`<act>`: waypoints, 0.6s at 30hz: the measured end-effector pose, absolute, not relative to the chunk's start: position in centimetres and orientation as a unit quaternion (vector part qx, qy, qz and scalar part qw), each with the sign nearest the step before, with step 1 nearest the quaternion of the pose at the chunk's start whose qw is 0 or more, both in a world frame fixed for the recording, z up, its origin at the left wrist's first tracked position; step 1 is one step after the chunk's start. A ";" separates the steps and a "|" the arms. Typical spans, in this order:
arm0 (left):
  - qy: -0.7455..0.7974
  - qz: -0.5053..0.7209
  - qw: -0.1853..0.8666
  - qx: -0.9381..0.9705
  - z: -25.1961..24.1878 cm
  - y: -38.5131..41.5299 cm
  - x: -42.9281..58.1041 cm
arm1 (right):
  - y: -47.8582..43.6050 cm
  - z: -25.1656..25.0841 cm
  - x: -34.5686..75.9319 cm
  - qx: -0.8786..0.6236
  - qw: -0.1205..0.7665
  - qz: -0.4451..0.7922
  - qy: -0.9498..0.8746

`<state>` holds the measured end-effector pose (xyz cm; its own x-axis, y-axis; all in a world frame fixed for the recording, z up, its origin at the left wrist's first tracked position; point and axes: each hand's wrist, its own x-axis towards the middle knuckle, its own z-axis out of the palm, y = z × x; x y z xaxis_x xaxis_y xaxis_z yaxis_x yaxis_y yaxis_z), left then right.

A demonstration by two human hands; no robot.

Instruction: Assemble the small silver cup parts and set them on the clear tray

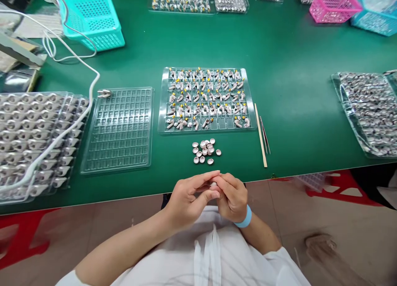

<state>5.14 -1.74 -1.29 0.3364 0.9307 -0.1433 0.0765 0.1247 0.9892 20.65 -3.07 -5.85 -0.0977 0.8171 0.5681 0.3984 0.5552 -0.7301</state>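
Observation:
Just past the table's front edge, my left hand [190, 199] and my right hand [232, 197] meet at the fingertips. Pinched between them is a small pale part [213, 184], mostly hidden by the fingers. My right wrist wears a light blue band. Beyond the hands lies a loose group of small round silvery caps [204, 151]. Behind these, a clear compartment tray [186, 130] holds rows of curved pale pieces with yellow ends; a few compartments in its front row are bare.
Left of centre is another clear tray [118, 133], one metallic piece [104, 93] at its corner. Stacked part trays [34, 141] and a white cable [74, 126] lie farther left. A wooden stick [261, 137] and tweezers [264, 135] are at right. A turquoise basket [93, 21] stands behind.

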 end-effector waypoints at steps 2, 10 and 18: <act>0.452 0.344 0.615 0.546 -1.1 -1.5 5.2 | -2.9 -5.8 20.8 -0.422 0.523 0.213 -0.709; 0.414 0.333 0.696 0.484 -0.8 -0.2 5.6 | -2.4 -5.0 22.7 -0.447 0.523 0.216 -0.693; 0.354 0.297 0.828 0.317 -1.1 0.8 6.1 | -2.4 -5.3 23.6 -0.434 0.520 0.176 -0.714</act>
<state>6.10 0.82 -1.12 0.5733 0.7166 -0.3972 -0.2679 0.6221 0.7357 23.62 -2.41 -5.28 -0.0828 0.8032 0.5900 0.4369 0.5614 -0.7029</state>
